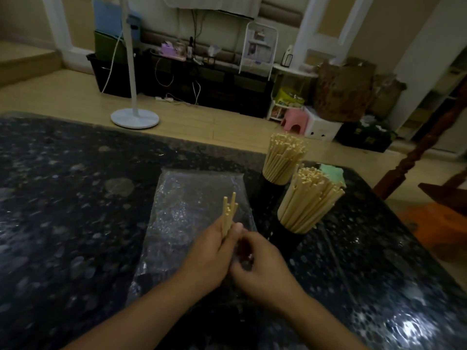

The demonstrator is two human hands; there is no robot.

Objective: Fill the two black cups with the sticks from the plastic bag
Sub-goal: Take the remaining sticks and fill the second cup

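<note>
Nearly done I'd say: both black cups (290, 231) at 2 o'clock look packed, plastic bag (197, 198) looks empty, left hand (209, 258) grips the last sticks (228, 213), right hand (257, 263) curled alongside, its hold unclear.

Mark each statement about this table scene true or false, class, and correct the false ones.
1. The left hand holds a small bunch of pale wooden sticks. True.
2. Both black cups are empty. False: the farther black cup and the nearer black cup are packed with sticks.
3. The clear plastic bag lies flat on the dark speckled table. True.
4. The cups stand left of the bag. False: they stand to its right.
</note>
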